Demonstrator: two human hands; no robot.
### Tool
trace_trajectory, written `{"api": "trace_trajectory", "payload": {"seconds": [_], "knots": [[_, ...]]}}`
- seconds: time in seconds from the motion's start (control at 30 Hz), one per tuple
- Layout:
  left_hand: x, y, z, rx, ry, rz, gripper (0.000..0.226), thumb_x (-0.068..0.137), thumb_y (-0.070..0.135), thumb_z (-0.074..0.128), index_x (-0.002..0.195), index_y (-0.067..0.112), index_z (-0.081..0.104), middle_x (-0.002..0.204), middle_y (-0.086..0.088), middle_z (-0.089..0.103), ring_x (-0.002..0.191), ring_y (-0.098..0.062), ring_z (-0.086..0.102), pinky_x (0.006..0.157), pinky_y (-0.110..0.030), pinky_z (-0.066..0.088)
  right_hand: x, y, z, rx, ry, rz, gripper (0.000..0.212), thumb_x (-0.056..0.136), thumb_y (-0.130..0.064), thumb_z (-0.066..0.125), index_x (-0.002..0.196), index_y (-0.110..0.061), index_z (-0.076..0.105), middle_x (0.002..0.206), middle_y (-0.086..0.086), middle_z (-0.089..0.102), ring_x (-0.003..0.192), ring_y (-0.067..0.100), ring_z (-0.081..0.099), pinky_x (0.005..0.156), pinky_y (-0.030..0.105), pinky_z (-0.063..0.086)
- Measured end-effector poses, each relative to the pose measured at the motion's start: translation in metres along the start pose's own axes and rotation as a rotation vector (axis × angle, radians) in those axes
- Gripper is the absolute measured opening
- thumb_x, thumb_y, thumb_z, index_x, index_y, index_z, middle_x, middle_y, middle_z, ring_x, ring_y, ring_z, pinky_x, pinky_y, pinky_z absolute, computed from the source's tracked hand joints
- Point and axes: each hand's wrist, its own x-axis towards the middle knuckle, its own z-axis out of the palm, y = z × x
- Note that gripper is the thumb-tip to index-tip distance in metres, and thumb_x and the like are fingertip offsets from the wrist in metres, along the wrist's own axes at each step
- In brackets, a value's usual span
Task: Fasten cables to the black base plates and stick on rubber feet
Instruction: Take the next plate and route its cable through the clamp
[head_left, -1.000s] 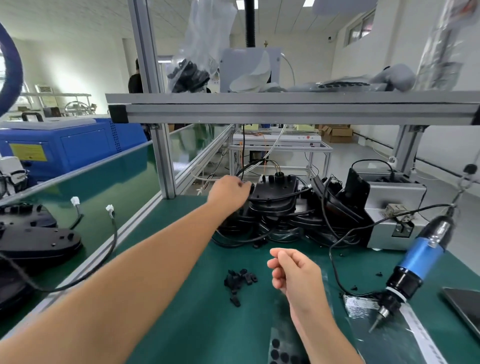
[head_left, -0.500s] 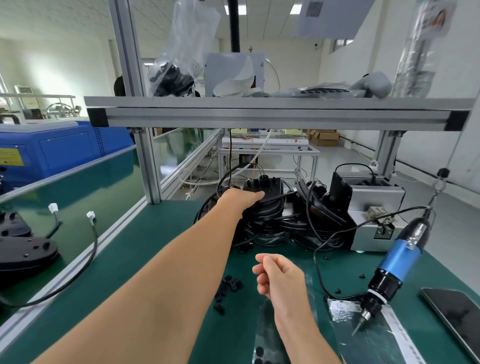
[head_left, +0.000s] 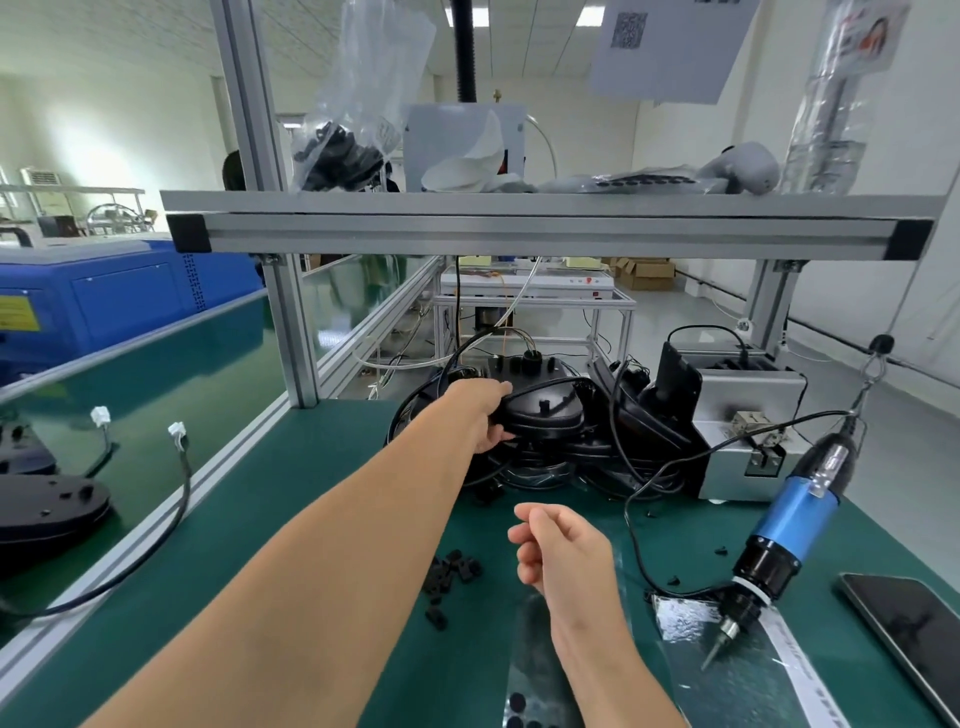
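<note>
**Left hand on the top base plate, right hand idle**

At the centre of the frame, the left hand (head_left: 485, 413) reaches out over the green tabletop (head_left: 311, 519) and grips the left edge of the top base plate (head_left: 543, 410), fingers curled under its rim and thumb on top. That plate sits on a stack of black base plates (head_left: 540, 457) with tangled black cables (head_left: 631, 467) looped around and over them. A cable runs across the top plate just beside the hand.

Below centre, the right hand (head_left: 563, 553) hovers above the tabletop with its fingers loosely curled and holding nothing, well apart from the stack.

To the left of the right hand, a small heap of black clips (head_left: 452, 571) lies on the tabletop. At the bottom edge, a sheet of round black rubber feet (head_left: 524, 706) shows partly behind the right forearm.

At lower right, a blue electric screwdriver (head_left: 789, 525) hangs tilted, its tip just above a shiny foil sheet (head_left: 685, 623). A dark phone (head_left: 914, 629) lies at the right edge. A grey metal box (head_left: 748, 415) stands right of the stack.

At the left edge, more black plates (head_left: 47, 509) with a white-plugged cable (head_left: 179, 467) lie on a neighbouring surface.
</note>
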Motion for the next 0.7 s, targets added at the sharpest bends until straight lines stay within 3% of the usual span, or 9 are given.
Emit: {"api": "trace_trajectory", "payload": {"seconds": [0.07,0.13,0.37,0.5,0.63,0.7], "knots": [[-0.005,0.001,0.0,-0.073,0.002,0.065,0.026,0.095,0.036,0.057,0.103,0.011,0.055,0.084,-0.007,0.064,0.051,-0.017,0.062,0.035,-0.015,0.029,0.0,-0.001,-0.003,0.004,0.006,0.001,0.025,0.094,-0.004,0.05,0.084,-0.01,0.072,0.065,0.0,0.067,0.053,0.008,0.053,0.048,0.021,0.044],[-0.012,0.001,-0.006,-0.135,0.062,0.161,0.025,0.093,0.033,0.061,0.091,0.008,0.054,0.08,-0.009,0.061,0.046,-0.02,0.057,0.036,-0.016,0.029,0.0,-0.002,-0.006,0.023,0.016,-0.001,0.025,0.094,-0.003,0.05,0.085,-0.01,0.072,0.065,0.0,0.067,0.052,0.007,0.052,0.047,0.019,0.044],[-0.044,-0.009,-0.038,-0.277,0.14,0.413,0.04,0.088,0.036,0.067,0.103,-0.001,0.061,0.087,-0.011,0.061,0.069,-0.024,0.053,0.044,-0.021,0.042,0.001,-0.005,-0.009,0.058,0.008,-0.024,0.024,0.098,-0.011,0.049,0.089,-0.013,0.072,0.068,0.002,0.069,0.055,0.009,0.057,0.05,0.021,0.049],[-0.076,-0.031,-0.058,-0.278,0.106,0.425,0.035,0.087,0.036,0.068,0.098,0.003,0.062,0.085,-0.01,0.055,0.062,-0.019,0.049,0.051,-0.021,0.046,0.001,-0.012,-0.011,0.139,0.008,-0.024,0.031,0.101,-0.032,0.047,0.103,-0.01,0.068,0.073,0.005,0.073,0.058,0.011,0.062,0.051,0.022,0.052],[-0.105,-0.082,-0.072,-0.203,0.111,0.457,0.039,0.087,0.038,0.068,0.095,0.001,0.061,0.067,-0.003,0.058,0.046,-0.012,0.049,0.05,-0.023,0.048,-0.002,-0.03,-0.014,0.275,-0.066,0.017,0.064,0.085,-0.069,0.036,0.122,-0.02,0.052,0.09,0.006,0.076,0.076,0.018,0.073,0.054,0.026,0.055],[-0.117,-0.111,-0.078,-0.169,0.144,0.452,0.044,0.083,0.041,0.071,0.101,0.003,0.059,0.073,-0.005,0.057,0.046,-0.013,0.049,0.054,-0.026,0.048,-0.006,-0.046,-0.009,0.193,-0.118,0.043,0.055,0.087,-0.07,0.038,0.119,-0.026,0.05,0.092,0.005,0.076,0.081,0.019,0.074,0.057,0.028,0.056]]}}
